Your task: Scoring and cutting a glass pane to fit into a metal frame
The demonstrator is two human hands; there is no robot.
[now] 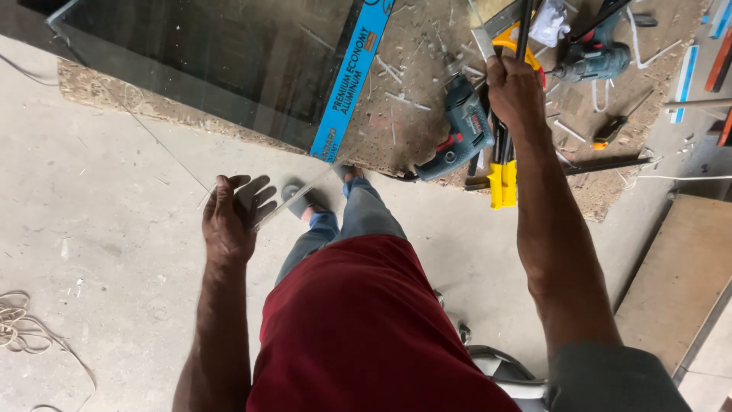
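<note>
Clear glass, a narrow strip (293, 200), sits pinched at one end in the left hand (229, 221), fingers (255, 200) closed lightly around its edge, held out above the concrete floor (91, 152). The right hand (515, 95) is clamped on a long yellow-handled tool (503, 164) standing upright by the surface (412, 114). To handle the strip well, I judge it best kept level and gripped by its edges, away from the body. The surface is a rough chipboard slab carrying a large dark glass sheet (213, 53) with a blue edge strip (352, 76), two blue-green power drills (463, 130) (595, 57) and scattered offcuts. A coil of cord (15, 320) lies on the floor, and a wooden board (679, 275) leans at right.
</note>
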